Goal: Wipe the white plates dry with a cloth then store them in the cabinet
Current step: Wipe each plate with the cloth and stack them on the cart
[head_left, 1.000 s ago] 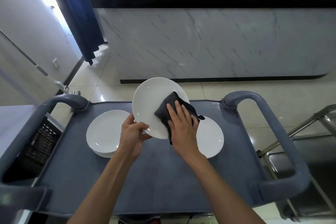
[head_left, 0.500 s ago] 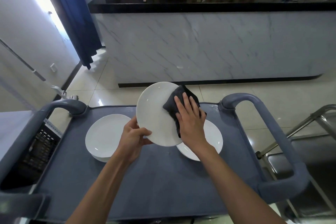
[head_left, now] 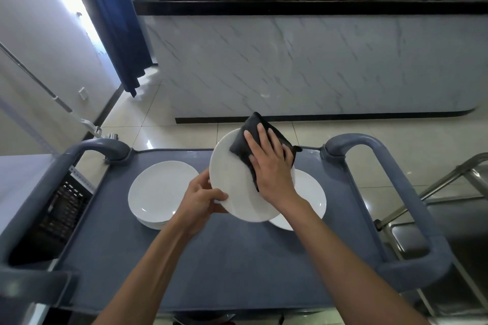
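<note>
Grey cart top (head_left: 237, 258) stood before a marble-fronted bar counter (head_left: 317, 60), carrying a stack of white plates (head_left: 161, 190) at its left and a single white plate (head_left: 310, 200) at its right, the latter partly hidden. Above and between these, the held plate (head_left: 232, 187) was tilted with its face toward the camera, its far rim raised; the left hand (head_left: 200, 203) gripped its near-left rim, thumb over the face. The right hand (head_left: 272, 166), fingers straight and spread, pressed a folded black cloth (head_left: 250, 137) flat on the plate's upper right, the cloth's far corner projecting past the rim.
</note>
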A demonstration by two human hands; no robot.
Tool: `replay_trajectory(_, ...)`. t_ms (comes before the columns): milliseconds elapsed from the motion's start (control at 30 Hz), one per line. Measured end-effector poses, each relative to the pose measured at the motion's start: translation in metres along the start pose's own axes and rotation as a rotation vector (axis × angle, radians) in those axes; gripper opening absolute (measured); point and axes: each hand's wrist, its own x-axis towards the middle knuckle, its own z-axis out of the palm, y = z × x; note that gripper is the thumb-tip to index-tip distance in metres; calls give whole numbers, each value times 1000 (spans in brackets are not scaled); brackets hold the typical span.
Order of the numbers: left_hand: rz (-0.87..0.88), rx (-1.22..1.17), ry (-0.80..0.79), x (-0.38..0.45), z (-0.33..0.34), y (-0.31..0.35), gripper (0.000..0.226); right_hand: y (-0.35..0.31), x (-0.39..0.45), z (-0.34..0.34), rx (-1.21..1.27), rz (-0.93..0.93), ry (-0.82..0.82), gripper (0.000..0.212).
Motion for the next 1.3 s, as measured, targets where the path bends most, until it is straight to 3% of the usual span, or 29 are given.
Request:
replay_trajectory(767,40,-14,-79,-6,-8,-2,68,-29,-30,5,42,-278,-64,50)
replay_trajectory(1300,22,-10,-80,-11,-8,-6,67,-38,-35,-2,42,-296,-61,50)
